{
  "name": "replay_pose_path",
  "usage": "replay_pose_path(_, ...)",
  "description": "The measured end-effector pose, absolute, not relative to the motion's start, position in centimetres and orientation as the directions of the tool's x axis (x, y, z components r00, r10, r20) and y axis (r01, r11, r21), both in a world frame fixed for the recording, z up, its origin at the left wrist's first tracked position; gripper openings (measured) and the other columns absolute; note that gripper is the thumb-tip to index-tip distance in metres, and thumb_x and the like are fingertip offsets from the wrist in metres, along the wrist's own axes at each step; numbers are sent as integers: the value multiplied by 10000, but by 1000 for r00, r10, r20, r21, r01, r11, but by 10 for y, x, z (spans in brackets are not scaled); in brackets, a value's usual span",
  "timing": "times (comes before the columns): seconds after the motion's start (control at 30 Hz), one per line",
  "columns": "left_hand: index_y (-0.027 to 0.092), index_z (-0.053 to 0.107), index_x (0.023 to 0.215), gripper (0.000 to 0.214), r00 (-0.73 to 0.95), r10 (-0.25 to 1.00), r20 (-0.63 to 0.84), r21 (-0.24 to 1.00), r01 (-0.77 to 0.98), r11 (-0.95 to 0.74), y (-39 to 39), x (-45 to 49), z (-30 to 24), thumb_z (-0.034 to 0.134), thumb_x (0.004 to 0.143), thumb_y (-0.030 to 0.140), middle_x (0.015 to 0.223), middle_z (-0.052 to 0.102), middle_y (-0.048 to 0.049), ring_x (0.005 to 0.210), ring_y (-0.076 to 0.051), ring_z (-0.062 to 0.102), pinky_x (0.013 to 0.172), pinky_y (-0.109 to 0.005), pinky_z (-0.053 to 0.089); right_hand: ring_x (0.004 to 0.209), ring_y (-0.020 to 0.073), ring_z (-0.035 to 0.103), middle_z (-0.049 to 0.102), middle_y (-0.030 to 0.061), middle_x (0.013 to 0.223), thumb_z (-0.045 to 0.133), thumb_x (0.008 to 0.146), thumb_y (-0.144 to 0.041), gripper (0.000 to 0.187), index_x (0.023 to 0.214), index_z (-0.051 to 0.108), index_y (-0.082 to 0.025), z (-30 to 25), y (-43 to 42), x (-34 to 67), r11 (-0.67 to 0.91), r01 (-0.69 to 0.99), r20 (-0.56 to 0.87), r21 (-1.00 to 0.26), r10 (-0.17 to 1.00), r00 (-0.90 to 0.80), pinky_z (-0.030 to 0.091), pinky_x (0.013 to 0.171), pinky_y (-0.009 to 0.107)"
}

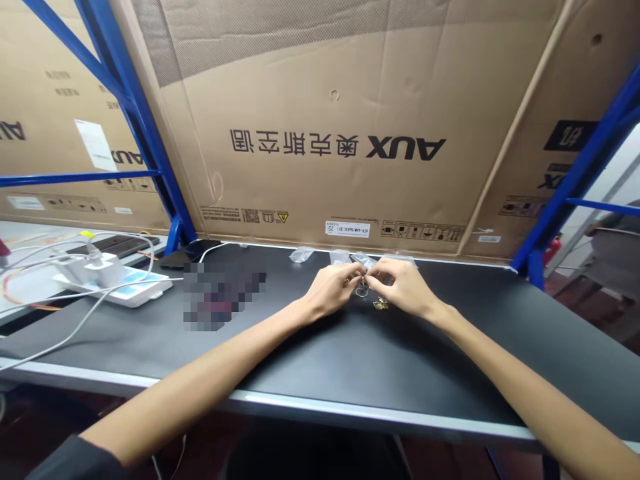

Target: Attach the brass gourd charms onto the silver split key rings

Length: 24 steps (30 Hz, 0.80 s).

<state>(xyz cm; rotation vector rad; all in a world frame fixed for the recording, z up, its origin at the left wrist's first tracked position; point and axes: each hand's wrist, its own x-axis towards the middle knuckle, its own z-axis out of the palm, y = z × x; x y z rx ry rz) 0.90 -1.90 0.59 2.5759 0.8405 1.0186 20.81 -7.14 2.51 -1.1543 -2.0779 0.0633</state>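
Note:
On the black tabletop [450, 347], my left hand [330, 288] and my right hand [403, 287] meet near the far edge, fingertips almost touching. Both pinch a small metal split ring [361, 291], which hangs just below the fingers. Whatever else lies inside the fingers is hidden. A small gold-coloured metal piece [381, 305] rests on the table just under my right hand, not held. Clear plastic bags [350, 257] lie crumpled behind my hands, close to the wall of cardboard.
A white power strip [120, 283] with plugged-in chargers and white cables sits at the left, beside a pixelated blurred patch [223, 295] on the table. Large AUX cardboard boxes [330, 120] stand behind the table in a blue metal rack [580, 173].

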Motion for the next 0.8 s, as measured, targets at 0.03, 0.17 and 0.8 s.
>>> replay_pose_path(0.03, 197, 700, 964, 152, 578, 599, 554, 418, 430, -801, -19, 9, 6, 556, 932, 231, 897, 745, -30, 754, -155, 668, 715, -255, 507, 695, 141, 618, 717, 33, 849, 607, 936, -308, 203, 846, 749, -194, 25, -71, 209, 599, 708, 580, -373, 746, -326, 460, 661, 259)
replay_pose_path(0.17, 161, 725, 854, 141, 484, 681, 550, 535, 422, -732, -15, 10, 3, 605, 905, 215, 841, 748, -36, 757, -165, 665, 717, -265, 501, 694, 133, 622, 716, 35, 891, 603, 949, -317, 204, 873, 752, -200, 23, -71, 209, 611, 728, 555, -311, 739, -382, 449, 648, 250)
replay_pose_path(0.8, 136, 749, 717, 322, 418, 796, 437, 733, 347, -585, -20, 8, 13, 586, 889, 354, 657, 663, -23, 634, -143, 553, 616, -250, 407, 690, 136, 633, 730, 48, 966, 545, 1002, -334, 249, 947, 752, -206, 19, -74, 207, 605, 788, 636, -114, 654, -410, 422, 630, 252)
